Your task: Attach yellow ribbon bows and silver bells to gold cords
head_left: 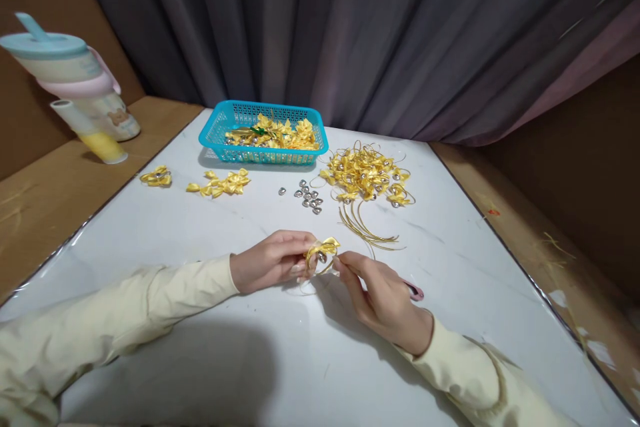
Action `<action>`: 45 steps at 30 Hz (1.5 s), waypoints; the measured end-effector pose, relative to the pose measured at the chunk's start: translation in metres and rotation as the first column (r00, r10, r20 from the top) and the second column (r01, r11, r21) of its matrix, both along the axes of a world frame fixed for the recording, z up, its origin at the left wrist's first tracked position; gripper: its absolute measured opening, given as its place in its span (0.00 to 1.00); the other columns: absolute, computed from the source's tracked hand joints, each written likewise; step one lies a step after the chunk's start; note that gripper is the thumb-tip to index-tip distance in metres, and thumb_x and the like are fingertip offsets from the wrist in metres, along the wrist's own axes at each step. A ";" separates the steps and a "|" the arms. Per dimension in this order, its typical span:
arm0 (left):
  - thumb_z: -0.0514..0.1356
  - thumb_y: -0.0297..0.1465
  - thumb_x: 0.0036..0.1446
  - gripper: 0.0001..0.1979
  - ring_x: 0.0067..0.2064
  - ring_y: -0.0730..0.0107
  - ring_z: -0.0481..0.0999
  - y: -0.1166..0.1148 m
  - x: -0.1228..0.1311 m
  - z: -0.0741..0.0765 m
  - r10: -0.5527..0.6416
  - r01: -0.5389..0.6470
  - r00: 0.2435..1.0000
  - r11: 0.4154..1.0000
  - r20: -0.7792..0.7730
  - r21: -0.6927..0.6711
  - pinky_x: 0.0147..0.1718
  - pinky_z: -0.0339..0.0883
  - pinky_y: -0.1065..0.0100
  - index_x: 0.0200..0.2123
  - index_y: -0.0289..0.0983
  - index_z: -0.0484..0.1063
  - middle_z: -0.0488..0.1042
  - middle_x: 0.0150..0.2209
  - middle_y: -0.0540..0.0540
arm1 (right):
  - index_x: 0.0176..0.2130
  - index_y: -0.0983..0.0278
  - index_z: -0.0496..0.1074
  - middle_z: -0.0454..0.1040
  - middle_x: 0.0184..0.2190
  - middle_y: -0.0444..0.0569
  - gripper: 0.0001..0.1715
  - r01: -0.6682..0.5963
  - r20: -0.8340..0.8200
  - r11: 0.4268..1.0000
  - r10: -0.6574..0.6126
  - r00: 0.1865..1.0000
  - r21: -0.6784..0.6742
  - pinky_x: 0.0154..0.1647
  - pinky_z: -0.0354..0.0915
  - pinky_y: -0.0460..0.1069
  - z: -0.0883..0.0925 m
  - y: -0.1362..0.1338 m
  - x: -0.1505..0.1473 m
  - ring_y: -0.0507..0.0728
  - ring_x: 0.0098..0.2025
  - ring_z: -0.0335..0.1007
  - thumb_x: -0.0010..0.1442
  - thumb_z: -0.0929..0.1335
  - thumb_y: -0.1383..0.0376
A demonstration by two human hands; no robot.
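My left hand (277,260) pinches a yellow ribbon bow (330,244) with a silver bell-like bead (321,257) at its middle. A loop of gold cord (327,269) curves around the bow. From the other side my right hand (377,290) closes its thumb and forefinger on the cord. A pink-ended tool (414,291) shows partly behind my right hand; whether the hand touches it I cannot tell. Beyond the hands lie loose silver beads (307,196), cut gold cords (367,230) and a heap of corded yellow bows (367,172).
A blue basket (213,144) with yellow bows stands at the back of the white table (240,347). Loose bows (227,183) and a small corded bundle (159,177) lie to the left. A lidded tumbler (75,67) and a yellow-white tube (95,137) are farther left. A dark curtain (325,27) hangs behind.
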State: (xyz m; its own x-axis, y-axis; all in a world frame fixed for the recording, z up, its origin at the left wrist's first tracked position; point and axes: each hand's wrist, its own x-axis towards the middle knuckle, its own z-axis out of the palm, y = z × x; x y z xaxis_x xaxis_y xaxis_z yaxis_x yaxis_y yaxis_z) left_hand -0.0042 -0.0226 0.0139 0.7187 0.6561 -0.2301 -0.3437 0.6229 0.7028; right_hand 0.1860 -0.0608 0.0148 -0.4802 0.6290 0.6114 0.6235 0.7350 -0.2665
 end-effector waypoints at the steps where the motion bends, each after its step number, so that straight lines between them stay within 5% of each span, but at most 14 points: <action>1: 0.61 0.32 0.52 0.10 0.20 0.80 0.55 0.000 0.000 0.000 -0.010 0.011 1.000 1.000 0.016 -0.015 0.24 0.55 0.74 0.23 0.32 0.66 0.58 0.17 0.53 | 0.38 0.64 0.62 0.69 0.23 0.45 0.05 0.004 -0.002 1.000 -0.004 1.000 0.009 0.24 0.60 0.44 0.000 0.000 -0.001 0.50 0.22 0.64 0.61 0.60 0.73; 45: 0.57 0.28 0.56 0.09 0.19 0.81 0.51 -0.001 0.000 -0.001 -0.040 0.043 0.996 0.999 0.075 -0.034 0.23 0.55 0.77 0.24 0.30 0.68 0.55 0.16 0.54 | 0.37 0.64 0.62 0.67 0.21 0.42 0.06 -0.072 -0.110 0.978 0.051 0.993 -0.198 0.22 0.58 0.42 0.012 -0.006 -0.001 0.48 0.20 0.60 0.61 0.60 0.74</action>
